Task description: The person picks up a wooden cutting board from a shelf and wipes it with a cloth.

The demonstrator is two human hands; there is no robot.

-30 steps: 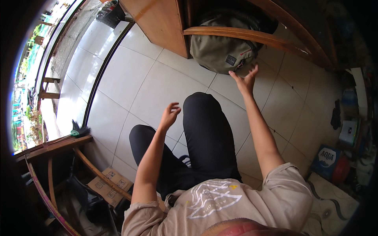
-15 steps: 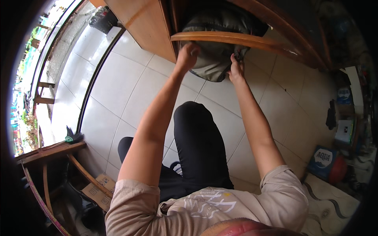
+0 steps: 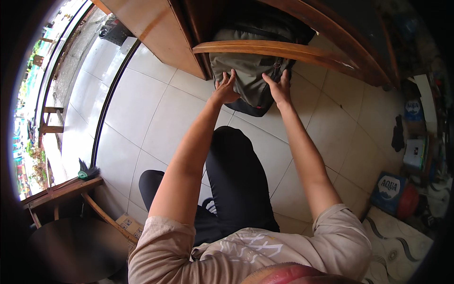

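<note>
Backpack [image 3: 248, 79] between left grip [image 3: 226, 91] and right grip [image 3: 280, 91], both spread wide.

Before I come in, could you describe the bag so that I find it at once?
Find the brown wooden cabinet at the top, then its curved front bar. The bag sticks out beneath it, between left hand and right hand. Its soft grey-green cloth stands out from the brown wood.
</note>
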